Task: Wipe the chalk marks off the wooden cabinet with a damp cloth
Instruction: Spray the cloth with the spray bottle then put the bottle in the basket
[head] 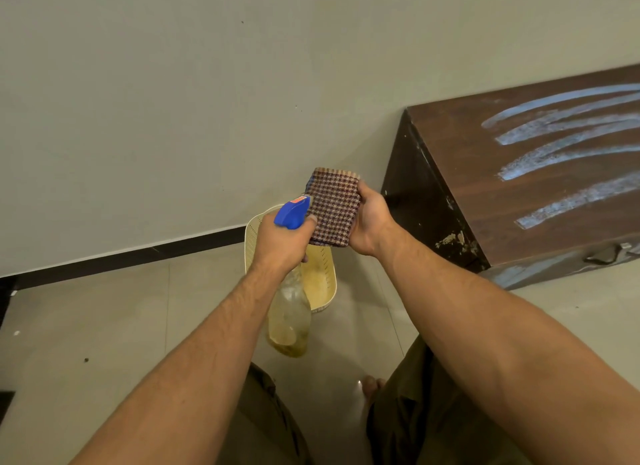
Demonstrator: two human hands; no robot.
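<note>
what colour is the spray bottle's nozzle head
Blue, with a small orange-red tip, on the spray bottle in the left hand; head view.

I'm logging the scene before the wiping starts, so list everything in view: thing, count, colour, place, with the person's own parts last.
cabinet: one, dark brown wood, right, against the wall
chalk marks: several streaks, pale blue-white, on the cabinet top
cloth: one, folded, maroon and white check, centre, held in the right hand
spray bottle: one, clear body with yellowish liquid, blue nozzle, held in the left hand, nozzle toward the cloth
basket: one, cream plastic, on the floor below the hands
floor: pale tiles
wall: grey-beige, black skirting
left hand: shut on the bottle
right hand: gripping the cloth
</note>
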